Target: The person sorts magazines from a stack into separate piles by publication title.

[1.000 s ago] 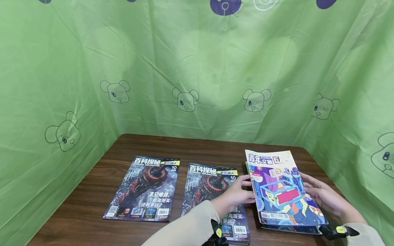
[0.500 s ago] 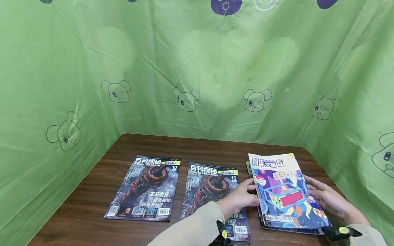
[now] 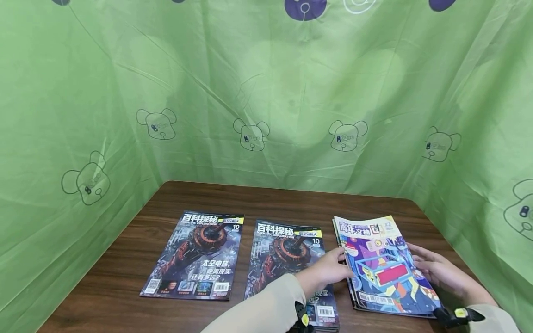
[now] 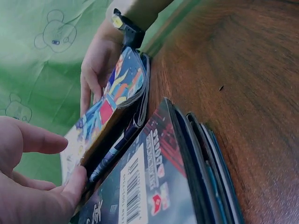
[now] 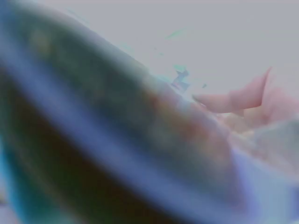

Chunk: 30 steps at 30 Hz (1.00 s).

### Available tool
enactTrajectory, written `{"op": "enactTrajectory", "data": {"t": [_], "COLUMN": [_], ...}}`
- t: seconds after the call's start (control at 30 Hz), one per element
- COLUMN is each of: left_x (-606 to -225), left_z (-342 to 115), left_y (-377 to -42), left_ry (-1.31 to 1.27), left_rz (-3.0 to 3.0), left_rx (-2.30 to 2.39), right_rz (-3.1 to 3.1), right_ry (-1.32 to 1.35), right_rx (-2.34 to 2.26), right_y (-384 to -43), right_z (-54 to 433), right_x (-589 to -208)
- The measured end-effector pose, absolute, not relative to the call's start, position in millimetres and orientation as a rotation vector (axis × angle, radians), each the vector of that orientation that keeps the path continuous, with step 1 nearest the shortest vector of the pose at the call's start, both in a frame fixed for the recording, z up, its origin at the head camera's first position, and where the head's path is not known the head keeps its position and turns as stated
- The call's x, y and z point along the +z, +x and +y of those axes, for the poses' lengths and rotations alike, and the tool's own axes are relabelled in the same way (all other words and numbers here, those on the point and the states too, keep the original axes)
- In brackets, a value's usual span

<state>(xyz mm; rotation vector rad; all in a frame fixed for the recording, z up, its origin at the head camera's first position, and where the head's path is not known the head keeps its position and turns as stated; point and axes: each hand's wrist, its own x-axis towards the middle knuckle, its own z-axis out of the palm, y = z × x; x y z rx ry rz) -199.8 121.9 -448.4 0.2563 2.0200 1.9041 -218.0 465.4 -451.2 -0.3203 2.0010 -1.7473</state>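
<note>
In the head view a youth digest magazine with a colourful cover lies on the stack at the right of the table, its edges close to those below. My left hand touches its left edge; in the left wrist view the thumb meets that edge, and the forefinger stands apart from the thumb. Along the opposite edge rests my right hand, its fingers partly hidden by the magazine. Most of the right wrist view is blurred, with that hand's finger near the cover.
A stack of science magazines lies under my left forearm, several spines showing in the left wrist view. Another science magazine lies to its left on the brown wooden table. Green curtains surround the table.
The top digest magazine has come down onto the right stack and lined up with it, after first shifting to the right. Both hands followed it. The science magazines have stayed put.
</note>
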Motion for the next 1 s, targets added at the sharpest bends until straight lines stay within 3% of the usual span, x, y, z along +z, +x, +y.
{"op": "enactTrajectory", "data": {"t": [0.53, 1.0], "left_x": [-444.3, -443.2], "left_z": [121.9, 116.4], "left_y": [-198.1, -198.3], "left_ry": [0.28, 0.331], "left_rz": [2.075, 2.024], "left_rx": [1.818, 1.847], "right_rz": [2.42, 2.494], "right_ry": [-0.021, -0.027], "right_rx": [-1.351, -1.321], "right_y": [-214.2, -214.8], "right_z": [454.7, 455.4], "right_x": [-441.5, -444.0]}}
